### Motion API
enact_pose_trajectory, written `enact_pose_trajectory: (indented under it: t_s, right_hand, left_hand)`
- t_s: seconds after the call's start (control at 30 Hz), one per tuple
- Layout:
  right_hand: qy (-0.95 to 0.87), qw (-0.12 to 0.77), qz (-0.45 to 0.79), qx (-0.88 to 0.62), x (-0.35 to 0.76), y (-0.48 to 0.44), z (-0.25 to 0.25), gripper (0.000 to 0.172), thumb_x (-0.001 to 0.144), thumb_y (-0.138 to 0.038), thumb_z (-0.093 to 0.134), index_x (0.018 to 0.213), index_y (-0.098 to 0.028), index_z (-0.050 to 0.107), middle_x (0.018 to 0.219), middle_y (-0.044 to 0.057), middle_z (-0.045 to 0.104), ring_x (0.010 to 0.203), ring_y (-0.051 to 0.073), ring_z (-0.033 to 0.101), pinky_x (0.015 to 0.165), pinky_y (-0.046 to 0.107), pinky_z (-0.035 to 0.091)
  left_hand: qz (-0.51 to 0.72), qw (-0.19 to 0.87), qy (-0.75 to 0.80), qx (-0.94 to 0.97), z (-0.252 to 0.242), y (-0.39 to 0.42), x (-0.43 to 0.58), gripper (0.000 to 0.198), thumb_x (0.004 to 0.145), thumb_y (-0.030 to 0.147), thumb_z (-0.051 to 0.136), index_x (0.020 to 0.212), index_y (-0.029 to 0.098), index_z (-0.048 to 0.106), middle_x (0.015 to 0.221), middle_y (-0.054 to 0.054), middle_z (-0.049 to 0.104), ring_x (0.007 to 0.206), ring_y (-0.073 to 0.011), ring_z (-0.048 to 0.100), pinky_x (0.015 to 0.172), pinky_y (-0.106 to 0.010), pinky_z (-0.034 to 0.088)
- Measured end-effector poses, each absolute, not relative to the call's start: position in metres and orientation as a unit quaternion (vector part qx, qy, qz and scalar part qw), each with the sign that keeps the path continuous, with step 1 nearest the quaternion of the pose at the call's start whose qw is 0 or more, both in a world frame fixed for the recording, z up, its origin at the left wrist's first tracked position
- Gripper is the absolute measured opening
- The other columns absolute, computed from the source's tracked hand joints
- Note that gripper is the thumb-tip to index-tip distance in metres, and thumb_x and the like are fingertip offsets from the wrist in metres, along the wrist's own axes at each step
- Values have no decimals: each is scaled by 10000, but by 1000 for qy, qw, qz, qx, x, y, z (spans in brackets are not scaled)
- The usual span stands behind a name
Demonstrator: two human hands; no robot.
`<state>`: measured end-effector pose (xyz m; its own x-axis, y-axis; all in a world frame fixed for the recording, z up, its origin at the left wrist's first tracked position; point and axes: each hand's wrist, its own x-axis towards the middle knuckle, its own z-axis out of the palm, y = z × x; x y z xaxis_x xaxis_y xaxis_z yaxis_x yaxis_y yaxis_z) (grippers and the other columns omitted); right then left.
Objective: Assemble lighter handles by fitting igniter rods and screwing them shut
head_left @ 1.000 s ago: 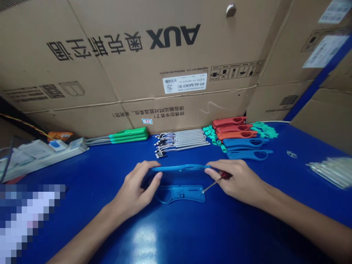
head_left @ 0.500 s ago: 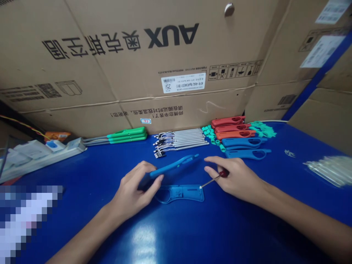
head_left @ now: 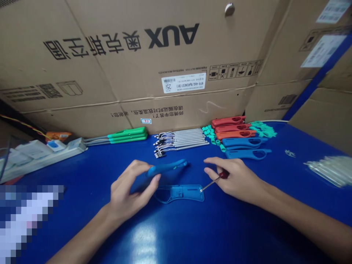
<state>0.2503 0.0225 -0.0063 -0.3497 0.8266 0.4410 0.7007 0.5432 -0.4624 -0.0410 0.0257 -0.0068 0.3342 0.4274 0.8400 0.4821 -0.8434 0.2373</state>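
Note:
Between thumb and fingers, my left hand [head_left: 134,187] holds a blue plastic piece [head_left: 167,167] above the table. Below it, a blue half shell [head_left: 188,192] lies with its inner side up, its ring end at the left. My right hand [head_left: 233,176] grips a screwdriver with a dark red handle [head_left: 224,174]; its index finger points out to the left. The metal tip touches or nearly touches the right end of the shell, where a small shiny bit shows.
Silver rods with wires [head_left: 189,138] lie at the back middle, green-handled lighters [head_left: 129,135] to their left. Red and blue shells [head_left: 242,143], teal parts [head_left: 262,129] and clear-wrapped rods [head_left: 330,170] are on the right. A power strip [head_left: 74,146] sits at the left.
My left hand has shifted slightly left with the blue piece, which has turned and moved away from my right hand. My right hand and the shell on the table have hardly moved.

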Motion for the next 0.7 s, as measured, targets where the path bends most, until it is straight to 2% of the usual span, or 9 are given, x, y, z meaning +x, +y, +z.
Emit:
enact_pose_trajectory:
  t_s: [0.13, 0.27, 0.4, 0.53, 0.6, 0.7]
  right_hand:
    - [-832, 366, 95, -407, 245, 16, -7, 264, 926, -239, 581, 1101, -95, 716, 583, -28, 570, 479, 99, 487, 502, 226, 412]
    - [-852, 380, 107, -343, 235, 0, -2, 321, 941, -215, 590, 1242, -116, 637, 703, -24, 660, 530, 91, 548, 555, 220, 438]
    - [-864, 363, 143, -317, 229, -14, 5, 390, 951, -252, 620, 1335, -200, 577, 912, -12, 743, 738, 107, 670, 689, 214, 477]
    - [-860, 354, 248, -271, 224, -17, 11, 279, 953, -204, 620, 1228, -192, 661, 1065, 19, 742, 912, 94, 691, 793, 162, 477]
    - [-850, 355, 279, -271, 220, -16, 10, 205, 921, -222, 670, 1114, -163, 706, 1001, 25, 747, 860, 92, 690, 782, 156, 474]
    - [-831, 376, 275, -305, 216, -14, 6, 146, 860, -278, 745, 925, -150, 722, 798, -6, 713, 657, 71, 622, 675, 155, 460]
  left_hand:
    - [-515, 68, -228, -824, 3, 23, -36, 356, 744, -22, 739, 1026, 147, 604, 769, 3, 608, 683, -130, 580, 610, -285, 513]
    - [-461, 93, -214, -856, 7, 15, -30, 308, 793, -2, 715, 1051, 137, 620, 766, -16, 633, 691, -135, 587, 628, -302, 541]
    - [-401, 78, -176, -896, -1, 8, -28, 313, 849, 38, 673, 1155, 98, 641, 812, -64, 657, 747, -163, 596, 681, -336, 549]
    - [-382, 30, -145, -912, -13, 4, -27, 366, 867, 38, 641, 1228, 92, 612, 877, -94, 687, 796, -189, 621, 698, -356, 549]
    - [-381, 9, -135, -914, -17, 4, -25, 380, 862, 16, 634, 1233, 85, 599, 894, -103, 694, 803, -191, 626, 697, -357, 545]
    - [-375, -17, -137, -917, -20, 3, -21, 378, 845, 5, 654, 1212, 77, 596, 905, -111, 691, 821, -193, 628, 731, -372, 538]
